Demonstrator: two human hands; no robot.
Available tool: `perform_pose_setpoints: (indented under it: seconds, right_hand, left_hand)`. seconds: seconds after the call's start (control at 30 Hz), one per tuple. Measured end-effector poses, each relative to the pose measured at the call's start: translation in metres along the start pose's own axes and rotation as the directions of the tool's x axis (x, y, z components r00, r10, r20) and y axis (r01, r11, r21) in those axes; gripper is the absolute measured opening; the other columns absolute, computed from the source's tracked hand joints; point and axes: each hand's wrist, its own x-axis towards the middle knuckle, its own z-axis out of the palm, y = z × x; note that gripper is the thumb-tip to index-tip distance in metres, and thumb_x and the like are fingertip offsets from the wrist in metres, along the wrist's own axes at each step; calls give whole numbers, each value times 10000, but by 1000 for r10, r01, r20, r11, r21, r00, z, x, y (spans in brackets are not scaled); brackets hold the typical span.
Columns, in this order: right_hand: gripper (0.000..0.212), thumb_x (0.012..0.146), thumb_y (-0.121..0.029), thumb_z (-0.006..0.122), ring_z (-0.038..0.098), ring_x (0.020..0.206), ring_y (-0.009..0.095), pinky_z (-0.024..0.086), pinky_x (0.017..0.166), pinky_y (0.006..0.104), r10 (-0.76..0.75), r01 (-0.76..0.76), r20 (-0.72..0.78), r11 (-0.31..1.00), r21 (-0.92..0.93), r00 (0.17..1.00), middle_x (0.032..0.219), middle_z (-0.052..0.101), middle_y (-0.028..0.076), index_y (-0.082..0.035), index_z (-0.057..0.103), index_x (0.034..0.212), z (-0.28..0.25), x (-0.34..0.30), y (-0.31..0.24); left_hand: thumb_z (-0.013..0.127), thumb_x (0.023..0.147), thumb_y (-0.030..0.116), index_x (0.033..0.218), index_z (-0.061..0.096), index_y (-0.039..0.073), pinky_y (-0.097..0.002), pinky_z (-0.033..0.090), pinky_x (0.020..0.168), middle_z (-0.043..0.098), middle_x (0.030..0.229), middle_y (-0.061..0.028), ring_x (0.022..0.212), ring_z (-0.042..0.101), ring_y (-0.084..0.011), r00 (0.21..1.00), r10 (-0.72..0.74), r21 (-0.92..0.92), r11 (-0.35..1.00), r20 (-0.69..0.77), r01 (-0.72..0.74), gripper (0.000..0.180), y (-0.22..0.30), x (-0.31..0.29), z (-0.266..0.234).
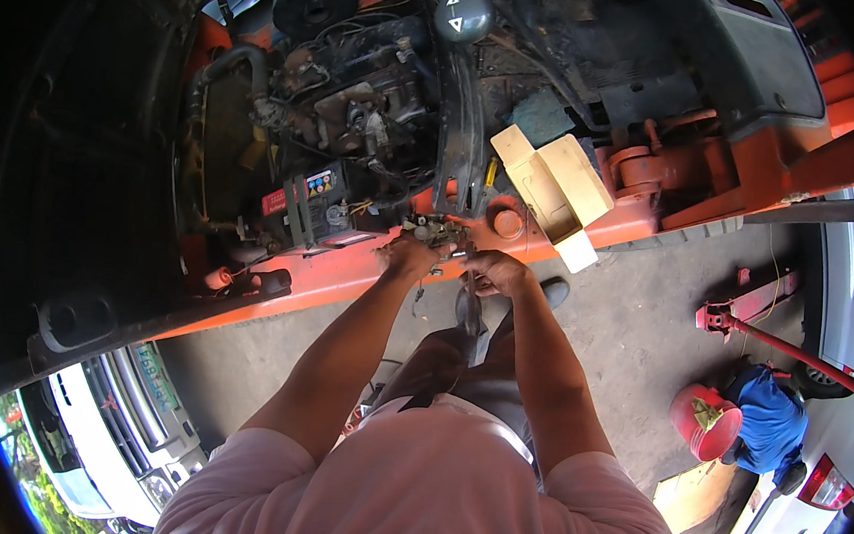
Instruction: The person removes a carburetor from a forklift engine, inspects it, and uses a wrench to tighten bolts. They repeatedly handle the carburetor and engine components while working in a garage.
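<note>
Shirt point(419, 497), left hand point(411, 257) near battery point(325, 207) (colourful labels point(320, 182))

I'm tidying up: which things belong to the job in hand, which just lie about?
Likely the job's:
small greyish metal assembly at the left hand
perhaps the open tan cardboard box

Apparently lying about:
round red plastic bucket
red metal floor jack

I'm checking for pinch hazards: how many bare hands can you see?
2: left hand at the metal parts, right hand just right of it. Hands of the person in blue may be hidden.
</note>
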Motion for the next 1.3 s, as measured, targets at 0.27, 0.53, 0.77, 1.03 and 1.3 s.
perform_pose_setpoints:
  seconds: [0.27,0.53,0.77,1.03,1.3]
  right_hand:
    - [414,884,-217,706,724,927,225,573,796,428,-432,231,-327,832,-504,840,1012,702,105,-98,538,1243,21,9,19]
    - [344,874,-264,719,689,769,213,549,775,413,-119,119,-28,993,1,993,989,705,95,-38,598,1103,-2,14,11]
    - [416,849,-257,704,685,1066,291,539,886,427,-463,145,-298,707,-692,835,1060,698,157,-48,577,1185,18,12,12]
    - [380,900,-226,668,718,926,254,582,818,439,-55,27,-142,981,-190,988,1026,706,125,-91,527,1226,15,-3,-2]
    - [432,866,-321,714,712,811,302,576,776,438,-353,110,-305,793,-600,884,961,710,149,-2,584,1126,22,2,0]
  left_hand:
    - [693,665,810,1382,539,80,-500,379,1063,610,1365,-152,1293,559,-323,1000,3,-13,1000,27,-2,1035,2,0,-3]
    - [716,706,750,1345,558,42,-491,389,1080,619,1345,-175,1285,563,-337,999,-26,-58,998,21,27,967,5,-11,-11]
    - [686,692,796,1391,512,43,-510,347,1103,598,1373,-182,1314,534,-349,998,-1,-21,1000,65,3,1042,-1,3,-2]
    - [686,677,809,1417,493,52,-546,254,1156,559,1417,-193,1366,477,-363,995,-63,-44,997,71,66,1077,-4,8,6]
    - [698,684,790,1450,453,72,-556,251,1161,560,1417,-188,1364,475,-378,997,27,-101,995,75,-20,1078,-11,14,12]
